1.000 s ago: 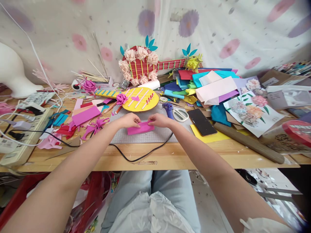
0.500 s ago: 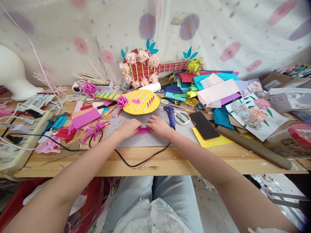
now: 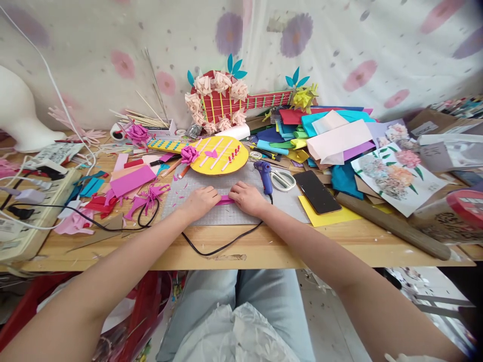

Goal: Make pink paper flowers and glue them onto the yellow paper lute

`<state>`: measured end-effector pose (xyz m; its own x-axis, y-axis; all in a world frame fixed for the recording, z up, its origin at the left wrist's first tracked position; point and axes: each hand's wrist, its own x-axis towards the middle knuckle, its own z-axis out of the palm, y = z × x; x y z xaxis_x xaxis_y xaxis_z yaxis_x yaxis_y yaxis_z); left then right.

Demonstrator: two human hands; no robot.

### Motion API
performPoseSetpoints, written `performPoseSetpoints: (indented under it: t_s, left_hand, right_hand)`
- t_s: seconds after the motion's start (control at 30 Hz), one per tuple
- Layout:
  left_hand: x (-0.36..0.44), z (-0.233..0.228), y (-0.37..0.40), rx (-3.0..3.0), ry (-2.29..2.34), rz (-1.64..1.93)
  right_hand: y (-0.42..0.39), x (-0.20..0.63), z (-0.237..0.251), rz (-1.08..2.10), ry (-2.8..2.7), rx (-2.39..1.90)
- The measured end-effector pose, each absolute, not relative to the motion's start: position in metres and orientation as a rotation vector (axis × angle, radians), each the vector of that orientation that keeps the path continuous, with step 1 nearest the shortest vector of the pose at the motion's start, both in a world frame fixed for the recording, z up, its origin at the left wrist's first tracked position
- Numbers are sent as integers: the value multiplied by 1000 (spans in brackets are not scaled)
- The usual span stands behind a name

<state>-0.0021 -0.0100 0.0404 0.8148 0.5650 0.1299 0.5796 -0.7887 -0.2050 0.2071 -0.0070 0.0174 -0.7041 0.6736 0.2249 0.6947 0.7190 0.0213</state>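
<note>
A folded pink foam strip (image 3: 225, 200) lies on the grey cutting mat (image 3: 226, 216) near the table's front edge. My left hand (image 3: 200, 200) presses down on its left end and my right hand (image 3: 246, 197) presses on its right end, so only a narrow band of pink shows between them. Just behind the mat rests a yellow paper guitar (image 3: 219, 155) with a pink flower. A blue glue gun (image 3: 265, 176) stands right of my right hand, its black cord (image 3: 211, 247) looping over the table edge.
Scissors (image 3: 282, 179) and a black phone (image 3: 317, 191) lie to the right, beside a heap of coloured foam sheets (image 3: 332, 136). A red paper guitar (image 3: 226, 103) leans on the back wall. Pink scraps (image 3: 145, 197) and a power strip (image 3: 33, 211) crowd the left. A wooden stick (image 3: 392, 226) lies at right.
The pink piece, a wide flat rectangle one second ago, is now folded into a narrow strip under both hands, which have come closer together and press down.
</note>
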Motion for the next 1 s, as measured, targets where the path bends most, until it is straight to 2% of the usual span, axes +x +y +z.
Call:
performPoseSetpoints:
  t_s: [0.43, 0.77, 1.0]
  left_hand:
    - [-12, 34, -11, -2872, -946, -154]
    - [-14, 35, -26, -2918, -1097, -321]
    - [-15, 12, -33, -2931, -1241, -402]
  right_hand:
    - [-11, 219, 25, 34, -2731, -1049]
    - [-7, 187, 32, 133, -2502, -1471]
    - [-29, 177, 8, 65, -2613, -1201]
